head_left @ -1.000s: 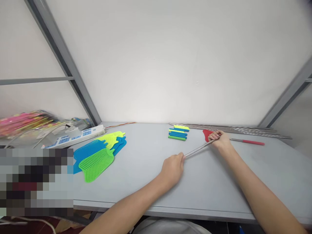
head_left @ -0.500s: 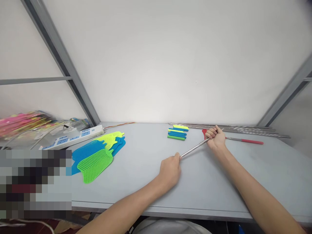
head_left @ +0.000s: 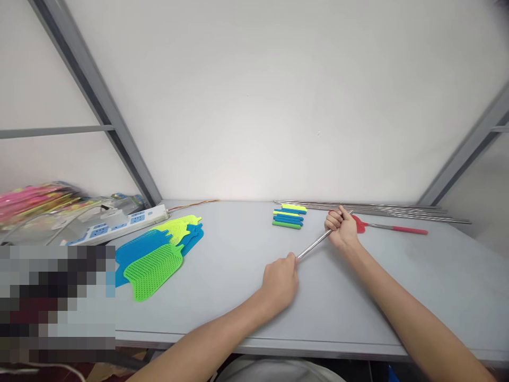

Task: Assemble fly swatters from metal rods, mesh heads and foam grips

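Note:
A thin metal rod [head_left: 314,246] runs slantwise between my hands above the grey table. My left hand [head_left: 281,281] is closed round its lower end. Farther up, my right hand [head_left: 342,228] wraps its fingers round the rod, and a short bit of the upper end shows past the fingers. Behind that hand lies a fly swatter with a red head [head_left: 361,224] and a red handle [head_left: 409,230], its head partly hidden. Short blue, yellow and green plastic tubes [head_left: 289,218] lie in a small group left of my right hand.
Several more metal rods [head_left: 397,210] lie along the back edge of the table [head_left: 234,297]. At the left is a pile of green, blue and yellow swatter heads [head_left: 155,270]. Behind it stand a white power strip [head_left: 119,227] and bagged colourful goods [head_left: 43,204].
My right hand has slid down the rod toward my left hand, shortening the stretch between them. More of the red swatter head shows now. My left hand has hardly moved.

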Available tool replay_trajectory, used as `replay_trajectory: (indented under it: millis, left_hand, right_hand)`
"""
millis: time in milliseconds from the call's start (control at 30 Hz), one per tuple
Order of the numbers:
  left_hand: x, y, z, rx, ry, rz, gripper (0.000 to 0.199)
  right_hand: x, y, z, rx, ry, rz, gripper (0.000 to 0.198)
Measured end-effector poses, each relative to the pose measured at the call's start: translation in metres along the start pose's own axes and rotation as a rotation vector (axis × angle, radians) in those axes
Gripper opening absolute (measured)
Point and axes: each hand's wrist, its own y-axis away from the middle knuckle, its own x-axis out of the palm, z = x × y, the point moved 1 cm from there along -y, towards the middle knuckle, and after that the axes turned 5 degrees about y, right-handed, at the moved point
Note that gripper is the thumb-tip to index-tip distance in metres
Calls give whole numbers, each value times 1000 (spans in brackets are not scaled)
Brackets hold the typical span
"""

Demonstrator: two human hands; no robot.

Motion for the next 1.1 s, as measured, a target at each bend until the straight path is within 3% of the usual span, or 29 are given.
replay_trajectory:
  millis: [300,767,1100]
  left_hand:
    - [0,0,2,24,11,-37,32]
    - [-3,1,-1,-36,1,5,34]
    - [3,-1,4,14,9,-31,35]
  right_hand:
    - [1,2,-5,-7,-25,3,23]
    - [6,9,-13,14,11,15,25]
    - [11,14,-11,-15,16,1,24]
